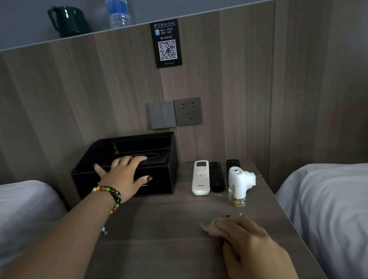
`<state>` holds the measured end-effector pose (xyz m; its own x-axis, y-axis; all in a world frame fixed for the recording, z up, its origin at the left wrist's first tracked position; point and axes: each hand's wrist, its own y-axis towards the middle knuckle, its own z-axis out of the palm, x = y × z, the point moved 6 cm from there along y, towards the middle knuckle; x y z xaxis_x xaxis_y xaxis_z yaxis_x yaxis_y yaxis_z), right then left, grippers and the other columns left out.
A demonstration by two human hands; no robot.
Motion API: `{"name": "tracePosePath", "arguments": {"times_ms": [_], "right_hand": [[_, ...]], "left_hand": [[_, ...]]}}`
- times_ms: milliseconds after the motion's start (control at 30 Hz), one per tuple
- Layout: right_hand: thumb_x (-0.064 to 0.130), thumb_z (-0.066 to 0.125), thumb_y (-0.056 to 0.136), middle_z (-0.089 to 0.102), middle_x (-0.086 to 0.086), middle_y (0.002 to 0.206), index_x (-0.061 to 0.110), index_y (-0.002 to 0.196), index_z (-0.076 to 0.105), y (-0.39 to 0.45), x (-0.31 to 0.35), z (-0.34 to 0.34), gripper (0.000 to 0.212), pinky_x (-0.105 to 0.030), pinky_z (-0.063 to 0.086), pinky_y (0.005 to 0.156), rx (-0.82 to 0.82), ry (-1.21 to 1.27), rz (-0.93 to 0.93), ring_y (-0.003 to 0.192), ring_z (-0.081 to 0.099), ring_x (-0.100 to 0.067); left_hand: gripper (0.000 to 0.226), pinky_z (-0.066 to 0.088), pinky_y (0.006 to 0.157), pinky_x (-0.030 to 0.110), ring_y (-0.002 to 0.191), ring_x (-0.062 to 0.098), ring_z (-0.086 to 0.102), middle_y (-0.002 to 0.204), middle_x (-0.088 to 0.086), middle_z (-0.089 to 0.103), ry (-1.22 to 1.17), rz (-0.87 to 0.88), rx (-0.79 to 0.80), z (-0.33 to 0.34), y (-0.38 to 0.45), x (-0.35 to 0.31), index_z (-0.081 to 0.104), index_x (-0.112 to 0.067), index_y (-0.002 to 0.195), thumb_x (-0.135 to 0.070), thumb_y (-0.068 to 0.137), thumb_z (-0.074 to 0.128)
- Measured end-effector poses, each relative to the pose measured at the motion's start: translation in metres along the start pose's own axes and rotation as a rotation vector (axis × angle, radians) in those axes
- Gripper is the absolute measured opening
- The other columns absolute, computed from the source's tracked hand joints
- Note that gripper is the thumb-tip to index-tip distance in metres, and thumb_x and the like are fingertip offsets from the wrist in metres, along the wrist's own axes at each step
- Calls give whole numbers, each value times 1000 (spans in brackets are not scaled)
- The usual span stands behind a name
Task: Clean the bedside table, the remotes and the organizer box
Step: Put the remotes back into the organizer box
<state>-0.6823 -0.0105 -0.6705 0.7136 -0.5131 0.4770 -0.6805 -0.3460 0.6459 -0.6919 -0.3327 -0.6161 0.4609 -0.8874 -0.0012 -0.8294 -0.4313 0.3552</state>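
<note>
L hand [124, 178]: centre-left of frame, fingers spread flat on top front edge of black organizer box [160, 181], thumb down its front face; beaded bracelet [111, 195] on wrist.
R hand [250, 244]: lower right, fingers curled over a beige cloth [208, 228], pressing it on bedside table [155, 226].
Box: back-left of table, against wood panel.
Remotes: white remote [201, 178], black remote [216, 176] side by side right of box; another black one [232, 163] behind white plug-in vaporizer [239, 183], prob. a third remote.
Beds: left and right edges.
</note>
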Motion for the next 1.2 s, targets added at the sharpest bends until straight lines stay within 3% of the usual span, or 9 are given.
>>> {"name": "tracePosePath", "arguments": {"times_ms": [233,600,667,733,833,900,933,1100,1200], "right_hand": [[30,63,51,65,25,94,51,90,65,1,2,1,44,-13,33,42,11,-18,-17,77,68,-7],[34,63,48,63,28,91,51,87,65,-1,1,1,43,-19,46,37,108,4,46,75,67,-2],[34,63,52,62,28,94,50,90,64,-2,-2,3,42,-20,48,41,122,-15,46,78,66,-3],[35,58,65,59,28,108,49,105,62,-3,-3,0,43,-25,54,57,156,-36,36,97,63,-4],[46,35,79,46,29,129,50,123,51,-4,-9,7,47,-22,49,86,238,60,-14,121,45,1],[50,24,70,51,27,122,51,116,55,0,-13,7,56,-16,47,89,259,142,-17,115,46,6],[49,25,68,55,26,116,51,111,60,2,-16,8,56,-14,46,88,262,184,-3,110,48,8],[50,27,64,59,25,114,43,107,68,8,-39,2,60,-13,45,88,164,226,68,112,51,7],[56,25,62,56,25,119,45,113,65,4,-47,4,65,-16,45,90,165,192,113,116,49,5]], "left_hand": [[57,6,105,76,142,23,21,149,-5,32,16,-27,31,0,9,-1,25,-42,142,-58,91,44],[55,25,105,68,136,26,31,146,0,37,39,3,228,-13,19,-4,30,-32,138,-46,91,54],[55,34,105,60,134,26,34,145,2,37,74,10,252,-16,20,-8,32,-27,138,-42,92,57],[59,37,106,54,137,29,29,151,8,28,190,33,255,-20,18,-20,31,-23,142,-37,92,58],[68,26,113,50,144,31,16,156,10,14,226,172,44,-36,10,-68,27,-21,149,-32,90,60],[57,37,109,37,135,23,37,147,5,34,-38,294,-174,-50,0,-113,42,-17,142,-26,89,59],[48,43,103,33,126,20,48,138,3,45,-167,278,-171,-50,-3,-130,50,-16,135,-24,88,59],[35,49,72,22,97,19,64,105,2,67,-247,-38,339,11,9,-171,68,-15,104,-25,71,64],[36,47,67,23,87,20,62,99,4,65,-333,-180,386,33,16,-169,64,-9,105,-23,72,63]]}}
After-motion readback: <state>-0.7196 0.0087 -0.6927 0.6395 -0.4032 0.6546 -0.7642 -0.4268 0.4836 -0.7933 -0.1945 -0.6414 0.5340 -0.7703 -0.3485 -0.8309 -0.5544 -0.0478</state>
